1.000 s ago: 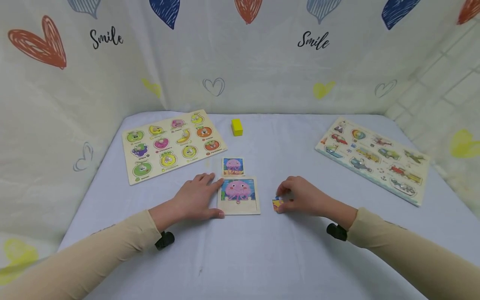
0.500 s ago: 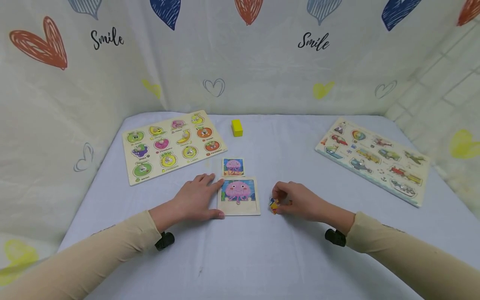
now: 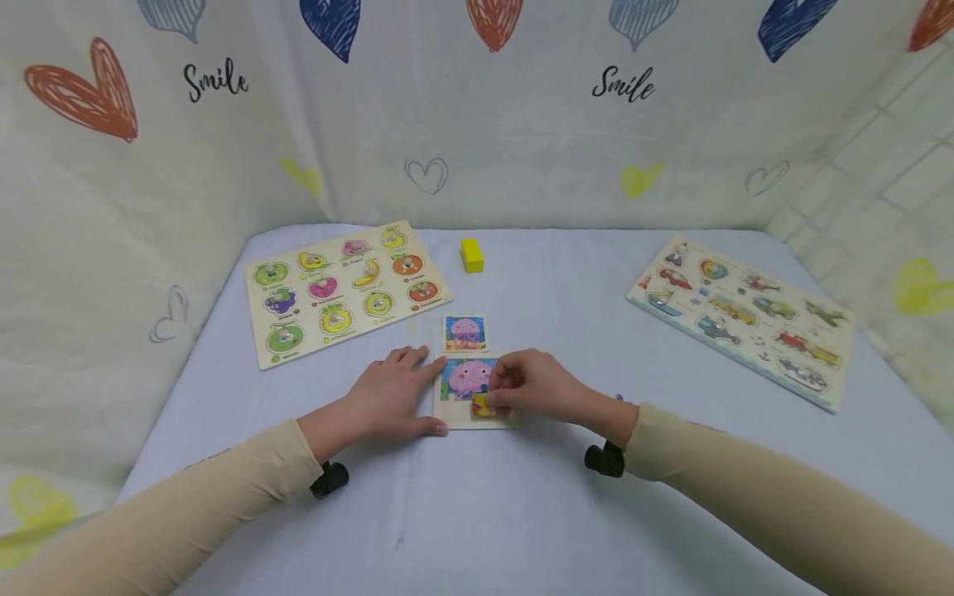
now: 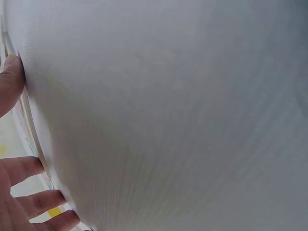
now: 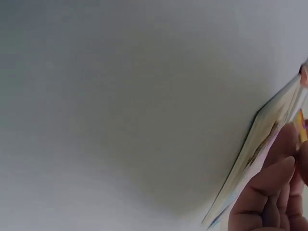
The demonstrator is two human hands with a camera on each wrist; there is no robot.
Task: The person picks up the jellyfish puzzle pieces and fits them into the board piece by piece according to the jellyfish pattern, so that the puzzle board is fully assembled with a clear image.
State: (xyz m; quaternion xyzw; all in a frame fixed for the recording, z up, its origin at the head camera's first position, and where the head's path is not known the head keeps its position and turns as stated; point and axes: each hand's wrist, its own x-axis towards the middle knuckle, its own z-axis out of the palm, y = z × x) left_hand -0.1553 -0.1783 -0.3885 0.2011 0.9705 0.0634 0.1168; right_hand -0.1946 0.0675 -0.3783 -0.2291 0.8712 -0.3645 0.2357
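A wooden puzzle board (image 3: 453, 415) lies mid-table, its upper part filled with a pink jellyfish picture (image 3: 465, 377) and its lower part bare wood. My left hand (image 3: 387, 396) rests on the table with fingers spread, index fingertip and thumb at the board's left edge. In the left wrist view, the thumb (image 4: 10, 84) and fingertips stand along that edge. With thumb and fingers my right hand (image 3: 540, 386) pinches a yellow puzzle piece (image 3: 480, 406) over the board's lower part, covering the right side of the picture. The right wrist view shows a sliver of the piece (image 5: 301, 126) between the fingertips.
A small jellyfish picture card (image 3: 464, 333) lies just beyond the board. Farther back are a yellow block (image 3: 472, 256), a fruit puzzle board (image 3: 350, 285) on the left and a vehicle puzzle board (image 3: 745, 314) on the right. A patterned cloth hangs behind the table.
My right hand has turned the puzzle piece, lifted it from the table right of the board and carried it left over the board's lower part. My left hand stays in place.
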